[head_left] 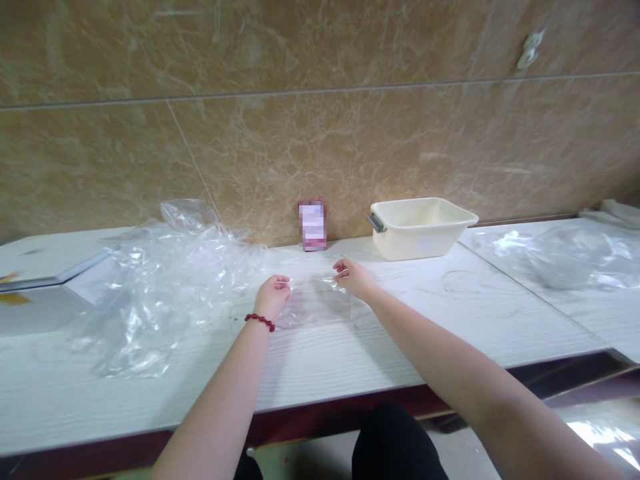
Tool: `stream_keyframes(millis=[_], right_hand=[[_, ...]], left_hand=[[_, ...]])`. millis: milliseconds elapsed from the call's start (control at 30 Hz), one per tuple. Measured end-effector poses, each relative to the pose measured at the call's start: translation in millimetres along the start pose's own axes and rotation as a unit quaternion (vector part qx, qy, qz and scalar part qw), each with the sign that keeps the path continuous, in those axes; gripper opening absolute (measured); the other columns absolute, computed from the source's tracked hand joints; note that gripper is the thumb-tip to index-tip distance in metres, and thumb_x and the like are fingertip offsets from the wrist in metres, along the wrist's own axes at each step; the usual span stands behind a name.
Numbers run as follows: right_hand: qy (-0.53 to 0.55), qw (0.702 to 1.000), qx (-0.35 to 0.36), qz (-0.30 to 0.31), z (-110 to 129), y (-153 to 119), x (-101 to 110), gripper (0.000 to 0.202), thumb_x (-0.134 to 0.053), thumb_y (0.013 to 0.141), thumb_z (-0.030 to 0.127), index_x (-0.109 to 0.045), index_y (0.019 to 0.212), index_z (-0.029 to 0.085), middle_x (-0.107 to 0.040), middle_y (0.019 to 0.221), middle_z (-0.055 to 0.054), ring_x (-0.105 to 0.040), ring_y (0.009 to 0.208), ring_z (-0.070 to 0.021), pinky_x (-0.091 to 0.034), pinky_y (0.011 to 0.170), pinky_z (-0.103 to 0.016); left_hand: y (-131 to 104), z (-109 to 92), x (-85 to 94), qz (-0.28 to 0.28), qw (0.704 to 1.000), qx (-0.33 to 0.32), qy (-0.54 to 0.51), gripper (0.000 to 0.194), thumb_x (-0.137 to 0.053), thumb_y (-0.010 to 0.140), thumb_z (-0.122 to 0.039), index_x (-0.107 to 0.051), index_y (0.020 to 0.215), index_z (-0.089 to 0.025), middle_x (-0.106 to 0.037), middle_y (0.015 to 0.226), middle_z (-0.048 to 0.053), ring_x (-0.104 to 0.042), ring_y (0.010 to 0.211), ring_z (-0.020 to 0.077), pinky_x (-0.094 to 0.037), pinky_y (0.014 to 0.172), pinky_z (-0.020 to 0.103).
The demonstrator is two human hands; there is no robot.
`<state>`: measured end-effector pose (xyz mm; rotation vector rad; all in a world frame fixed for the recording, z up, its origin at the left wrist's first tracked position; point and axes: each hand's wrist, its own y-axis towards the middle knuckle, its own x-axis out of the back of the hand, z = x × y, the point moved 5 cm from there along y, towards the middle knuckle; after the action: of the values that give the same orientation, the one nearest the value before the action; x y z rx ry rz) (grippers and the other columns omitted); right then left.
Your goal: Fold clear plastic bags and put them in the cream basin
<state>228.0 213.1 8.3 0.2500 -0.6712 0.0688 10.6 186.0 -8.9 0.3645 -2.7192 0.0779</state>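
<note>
A clear plastic bag (pixel 315 310) is stretched between my two hands, just over the white tabletop. My left hand (pixel 274 295), with a red bead bracelet at the wrist, pinches its left side. At the bag's upper right edge, my right hand (pixel 351 277) has its thumb and fingers closed on the film. Nothing can be made out inside the bag. To the left of my left hand spreads a big heap of clear plastic bags (pixel 175 287), crumpled and loosely piled.
A cream plastic tub (pixel 420 237) with a grey handle stands by the wall. A red-edged card (pixel 313 227) leans there too, its face blurred. More clear plastic (pixel 570 257) lies at right, and a white box (pixel 45 303) at far left. The table's front edge (pixel 340 407) is near my legs.
</note>
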Motion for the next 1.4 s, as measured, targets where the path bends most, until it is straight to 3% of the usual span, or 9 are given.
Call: stream_keyframes(millis=[433, 567, 700, 833, 967, 1100, 1400], right_hand=[[-0.025, 1.000, 0.012, 0.006, -3, 0, 1, 0.019, -0.054, 0.061, 0.013, -0.052, 0.080, 0.018, -0.056, 0.076, 0.001, -0.052, 0.061, -0.0064, -0.039, 0.058, -0.017], [-0.048, 0.999, 0.014, 0.007, -4, 1, -1, 0.020, -0.054, 0.061, 0.014, -0.053, 0.081, 0.018, -0.057, 0.076, 0.001, -0.052, 0.062, -0.0070, -0.039, 0.059, -0.018], [-0.085, 0.996, 0.034, -0.005, -1, 1, 1, 0.018, -0.052, 0.064, 0.017, -0.055, 0.082, 0.017, -0.057, 0.077, -0.001, -0.052, 0.068, -0.0086, -0.040, 0.064, -0.020], [-0.125, 0.987, 0.100, -0.005, 19, -10, 4, 0.016, -0.049, 0.070, 0.022, -0.056, 0.084, 0.017, -0.057, 0.084, -0.004, -0.051, 0.080, -0.0120, -0.038, 0.074, -0.024], [-0.124, 0.973, 0.191, 0.047, 44, -30, -10, 0.023, -0.045, 0.075, 0.029, -0.056, 0.090, 0.016, -0.057, 0.094, -0.008, -0.049, 0.092, -0.0150, -0.033, 0.085, -0.028], [-0.141, 0.952, 0.250, 0.111, 58, -47, -32, 0.036, -0.042, 0.076, 0.036, -0.050, 0.107, 0.017, -0.048, 0.113, -0.009, -0.039, 0.108, -0.0179, -0.027, 0.092, -0.033], [-0.209, 0.931, 0.228, 0.195, 50, -54, -48, 0.048, -0.032, 0.079, 0.044, -0.034, 0.122, 0.022, -0.030, 0.129, -0.006, -0.023, 0.119, -0.0218, -0.017, 0.096, -0.040]], left_hand=[[-5, 2, 8.1, -0.027, 0.999, -0.010, 0.033, 0.026, -0.053, 0.058, -0.011, -0.056, 0.084, -0.014, -0.059, 0.080, 0.005, -0.055, 0.064, 0.0109, -0.043, 0.058, 0.020], [-11, 6, 20.4, -0.037, 0.999, 0.000, 0.021, 0.028, -0.050, 0.061, -0.011, -0.052, 0.089, -0.014, -0.057, 0.084, 0.006, -0.056, 0.059, 0.0090, -0.043, 0.055, 0.019], [-27, 7, 34.8, 0.014, 0.999, 0.019, 0.043, 0.021, -0.052, 0.062, -0.017, -0.052, 0.083, -0.015, -0.057, 0.066, 0.002, -0.055, 0.054, 0.0105, -0.044, 0.054, 0.022], [-46, 4, 34.7, 0.087, 0.993, 0.080, 0.028, 0.032, -0.058, 0.060, -0.026, -0.049, 0.089, -0.015, -0.054, 0.057, 0.000, -0.054, 0.051, 0.0120, -0.045, 0.052, 0.025], [-53, -1, 28.0, 0.096, 0.991, 0.069, 0.067, 0.041, -0.062, 0.056, -0.027, -0.048, 0.092, -0.016, -0.055, 0.056, 0.000, -0.054, 0.048, 0.0122, -0.042, 0.049, 0.023], [-50, -2, 23.4, 0.091, 0.990, 0.031, 0.102, 0.040, -0.059, 0.053, -0.014, -0.049, 0.092, -0.017, -0.059, 0.061, -0.001, -0.055, 0.049, 0.0115, -0.040, 0.046, 0.020], [-45, -2, 19.2, 0.110, 0.988, 0.031, 0.100, 0.026, -0.053, 0.048, -0.004, -0.059, 0.070, -0.016, -0.059, 0.059, 0.000, -0.054, 0.052, 0.0127, -0.040, 0.048, 0.021]])
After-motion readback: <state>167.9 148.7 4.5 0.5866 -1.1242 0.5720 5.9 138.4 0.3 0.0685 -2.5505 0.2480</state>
